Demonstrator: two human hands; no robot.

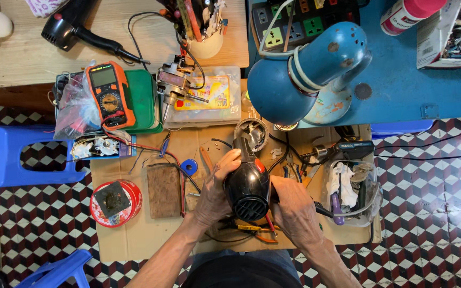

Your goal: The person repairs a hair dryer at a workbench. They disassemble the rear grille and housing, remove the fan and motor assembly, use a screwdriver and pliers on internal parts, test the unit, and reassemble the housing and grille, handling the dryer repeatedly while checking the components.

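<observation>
A black hair dryer body [248,186] with a grille on its rear end is gripped between both hands above the cardboard work mat [150,234]. My left hand [215,189] wraps its left side, fingers reaching up along the handle part. Supporting the right side from below is my right hand [293,208]. The dryer's open front points at a round metal barrel part [252,133] lying just beyond it. Pliers with orange handles [260,230] lie under the hands.
An orange multimeter [110,96] rests on a green box with red and black leads. A blue desk lamp [305,69] hangs over the mat. A red tin [116,202], a brown block [164,191], a plastic parts box [204,98], a second black hair dryer [76,26], blue stools and a clear tub of tools [350,192] surround it.
</observation>
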